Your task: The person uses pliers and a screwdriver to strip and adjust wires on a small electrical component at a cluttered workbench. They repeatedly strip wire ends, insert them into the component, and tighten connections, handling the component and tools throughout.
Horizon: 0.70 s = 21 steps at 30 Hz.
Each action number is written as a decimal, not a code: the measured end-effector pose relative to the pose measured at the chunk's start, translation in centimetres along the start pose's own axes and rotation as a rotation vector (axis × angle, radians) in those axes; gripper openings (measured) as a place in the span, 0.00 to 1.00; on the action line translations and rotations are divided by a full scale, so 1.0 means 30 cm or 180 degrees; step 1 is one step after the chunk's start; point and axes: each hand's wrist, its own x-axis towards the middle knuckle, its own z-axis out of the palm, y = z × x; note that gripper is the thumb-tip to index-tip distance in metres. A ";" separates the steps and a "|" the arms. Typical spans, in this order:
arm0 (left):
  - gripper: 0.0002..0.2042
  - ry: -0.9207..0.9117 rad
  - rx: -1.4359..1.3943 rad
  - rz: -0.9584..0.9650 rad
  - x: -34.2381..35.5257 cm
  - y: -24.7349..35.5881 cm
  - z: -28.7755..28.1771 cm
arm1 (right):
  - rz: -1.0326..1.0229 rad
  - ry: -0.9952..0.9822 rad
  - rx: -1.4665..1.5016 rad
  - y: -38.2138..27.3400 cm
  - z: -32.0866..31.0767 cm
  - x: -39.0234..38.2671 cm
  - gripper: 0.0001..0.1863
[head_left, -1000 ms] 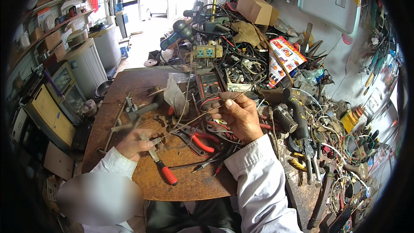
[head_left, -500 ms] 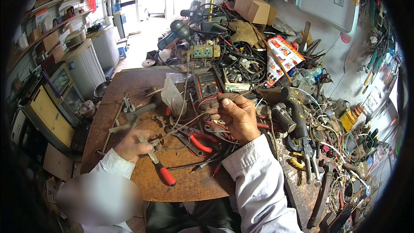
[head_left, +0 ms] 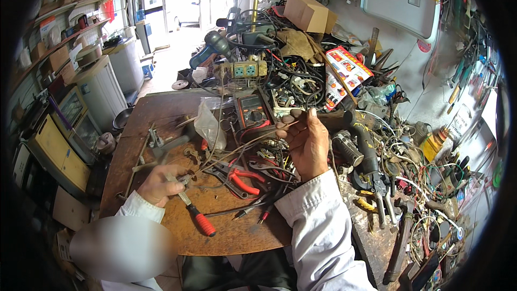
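Left of centre in the frame, the left hand (head_left: 160, 184) is pinching the metal shank of a slim tool with a red ribbed handle (head_left: 199, 219) between thumb and bent fingers. At centre right, the right hand (head_left: 310, 150) is holding its thumb upright, fingers curled beside a thin brown wire (head_left: 241, 147) slanting across mid-frame; whether they are pinching it cannot be told. Red-handled metal pliers (head_left: 245, 186) are lying below the wire.

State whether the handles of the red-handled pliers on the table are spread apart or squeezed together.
Spread apart: a gap shows between the two red handles.
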 end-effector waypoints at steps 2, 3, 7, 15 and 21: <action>0.28 0.0301 0.0297 0.0308 0.002 0.003 0.031 | -0.0017 0.0315 -0.0100 -0.005 0.002 0.001 0.19; 0.29 0.0451 0.0443 0.0459 0.002 0.004 0.043 | 0.0027 0.0411 -0.0239 -0.004 0.002 0.003 0.18; 0.26 0.0299 0.0675 0.0673 0.005 0.011 0.036 | 0.0092 0.0641 -0.0658 -0.009 -0.003 0.004 0.15; 0.26 0.0282 0.0903 0.0766 0.005 0.015 0.030 | 0.0071 0.0558 -0.0751 -0.024 -0.003 0.003 0.14; 0.28 0.0310 0.1022 0.0678 0.012 -0.012 -0.006 | -0.0034 0.0407 -0.0471 -0.029 -0.009 0.005 0.16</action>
